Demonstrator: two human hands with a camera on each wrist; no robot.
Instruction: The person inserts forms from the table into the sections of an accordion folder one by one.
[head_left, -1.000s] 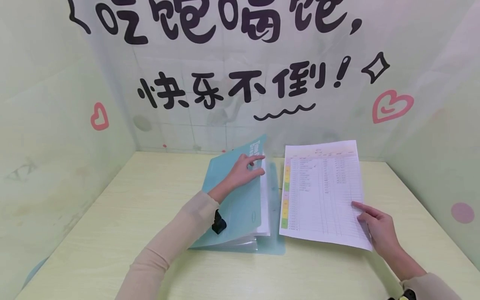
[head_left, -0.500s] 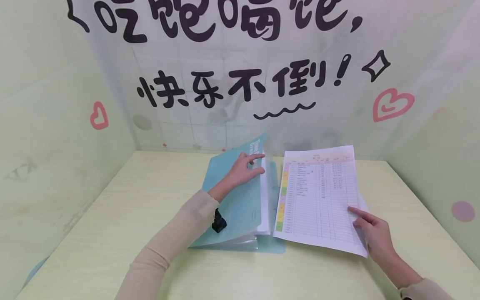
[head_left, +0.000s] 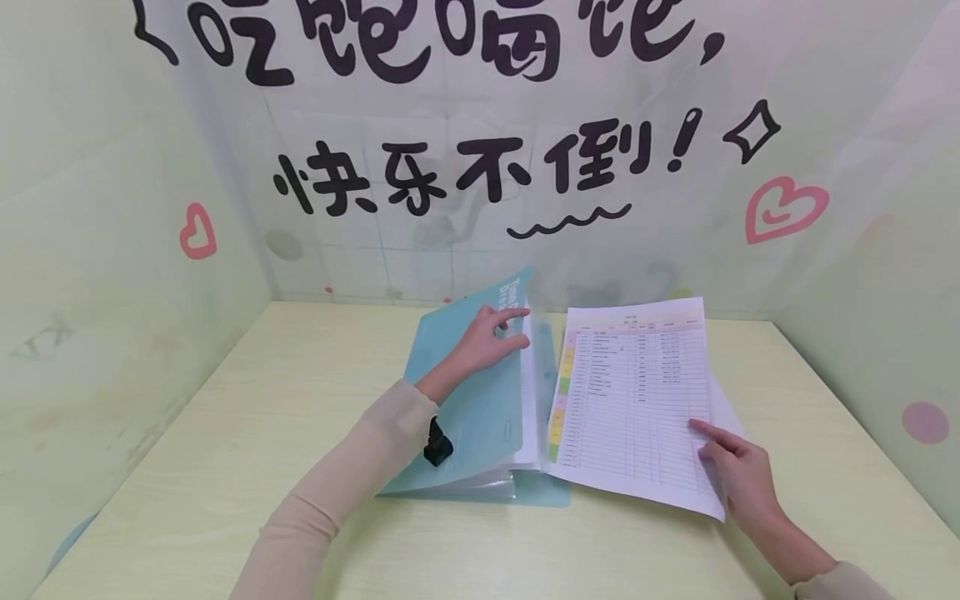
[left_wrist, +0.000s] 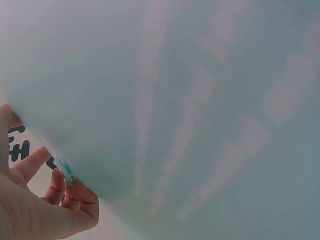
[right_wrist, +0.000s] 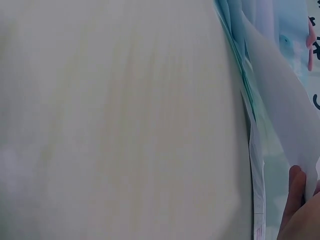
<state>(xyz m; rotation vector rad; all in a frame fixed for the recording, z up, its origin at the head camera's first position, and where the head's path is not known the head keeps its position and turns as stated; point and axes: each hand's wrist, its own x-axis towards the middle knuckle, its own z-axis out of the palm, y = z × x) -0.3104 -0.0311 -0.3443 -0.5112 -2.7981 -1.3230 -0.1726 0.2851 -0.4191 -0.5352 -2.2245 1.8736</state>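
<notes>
A light blue folder (head_left: 465,417) lies partly open on the table, its front cover raised. My left hand (head_left: 491,340) pinches the cover's right edge between thumb and fingers; the left wrist view has this hand (left_wrist: 60,200) at the edge of the cover (left_wrist: 125,125). White paper and clear sleeves (head_left: 480,486) show beneath the cover. To the right, my right hand (head_left: 742,479) grips a printed table sheet (head_left: 630,417) by its lower right edge, thumb in front. The sheet is tilted up, its left edge overlapping the folder's right side in the head view. More white paper (head_left: 726,412) shows behind it.
The pale wooden table (head_left: 247,392) stretches around the folder. A printed backdrop (head_left: 420,267) with black lettering rises behind it, and a side wall (head_left: 885,333) stands at right. A blue shape (head_left: 71,542) shows at the table's left edge.
My right hand has moved left and a little toward me with the printed sheet, whose left edge now meets the folder. More paper shows behind it. The left hand has stayed put.
</notes>
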